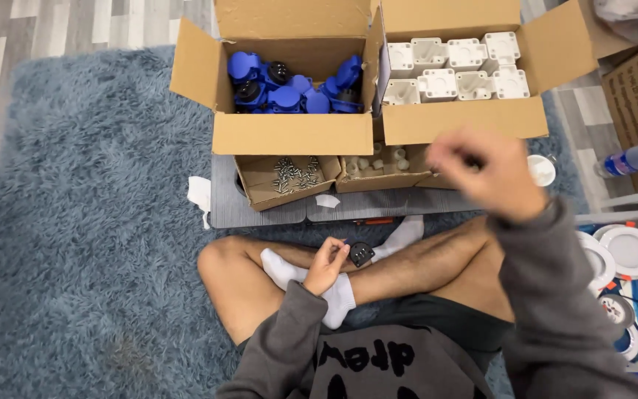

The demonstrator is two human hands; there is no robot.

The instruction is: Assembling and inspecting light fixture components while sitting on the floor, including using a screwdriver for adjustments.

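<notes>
I sit cross-legged on a blue shaggy rug. My left hand (326,264) rests on my sock and grips a small black plastic part (361,254) at its fingertips. Blurred by motion, my right hand (485,174) is raised over the small cardboard trays, its fingers pinched together; whether anything is between them cannot be told. Below it lie a tray of small white pieces (378,164) and a tray of metal screws (293,175).
Two open cardboard boxes stand at the back, one with blue and black plastic parts (289,89) and one with white plastic housings (455,70). A grey board (260,214) carries the trays. White round fittings (629,251) and a plastic bottle (633,159) are on the right.
</notes>
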